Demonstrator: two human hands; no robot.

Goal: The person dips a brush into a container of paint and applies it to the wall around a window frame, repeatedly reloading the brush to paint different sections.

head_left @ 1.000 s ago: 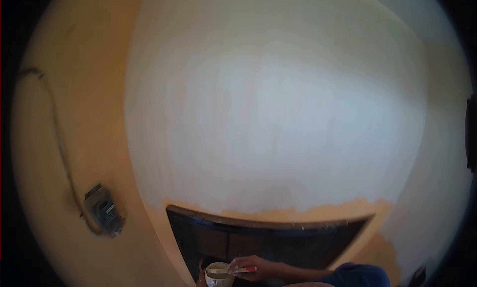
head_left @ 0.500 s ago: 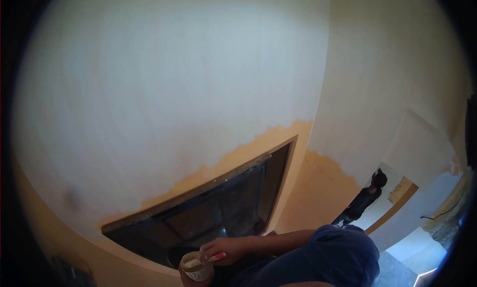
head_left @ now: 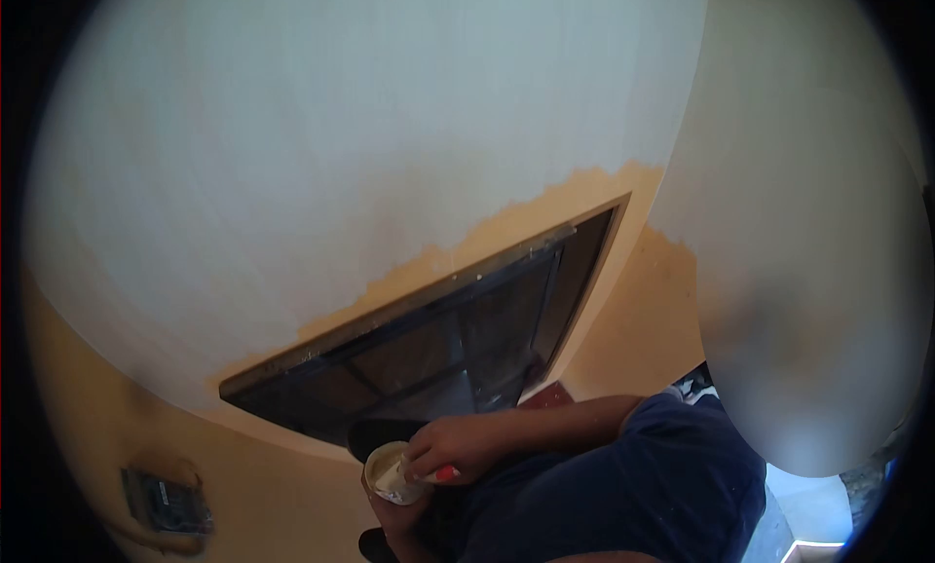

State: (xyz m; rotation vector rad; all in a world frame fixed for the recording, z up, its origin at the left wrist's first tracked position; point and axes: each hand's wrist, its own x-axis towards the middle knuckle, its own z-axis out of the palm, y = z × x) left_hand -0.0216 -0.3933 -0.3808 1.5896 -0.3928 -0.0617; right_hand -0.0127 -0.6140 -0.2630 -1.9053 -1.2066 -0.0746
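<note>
My right hand [head_left: 456, 446] is shut on a red-handled tool [head_left: 443, 474], a brush or putty knife, with its tip in a small round cup [head_left: 392, 473] of white paste. My left hand [head_left: 397, 516] grips that cup from below and is mostly hidden under it. Both hands are low in the view, just below a dark window [head_left: 438, 349]. My blue sleeve [head_left: 643, 485] fills the lower right.
The wall [head_left: 341, 154] above the window is coated white, with a ragged orange band [head_left: 506, 232] left along the window's top edge. An open electrical box [head_left: 161, 500] sits in the orange wall at lower left. A white wall corner [head_left: 808, 271] juts out on the right.
The view has swung back to the left, so the distant person at right is gone and the electrical box shows again. My right hand stays at the cup with the tool.
</note>
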